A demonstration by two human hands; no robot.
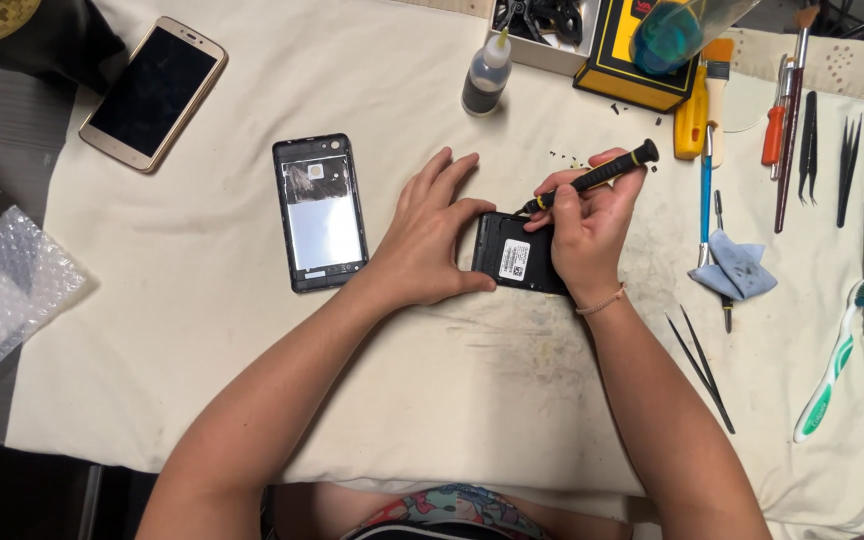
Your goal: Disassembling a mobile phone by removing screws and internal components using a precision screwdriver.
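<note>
An opened black phone body (514, 255), back side up with a white label showing, lies near the middle of the cloth-covered worktop (202, 340). It is steadied by the left hand (432, 235), whose fingers are spread over its left edge and pressed against it without closing around it. A small black-and-yellow precision screwdriver (594, 177) is gripped in the clenched fingers of the right hand (582, 225), with the tip set on the upper edge of the phone body.

Just to the left of the left hand, a removed phone frame (319, 212) with a pale inner panel lies flat. Toward the far left corner, a gold-rimmed smartphone (154, 92) rests screen up. Near the far edge a small dropper bottle (487, 78) stands upright. Toward the right edge, brushes (714, 110), tweezers (848, 170) and a folded blue cloth (739, 268) are laid out, and a green-and-white toothbrush (832, 370) lies near the right edge. Bubble wrap (2, 290) lies beyond the left edge.
</note>
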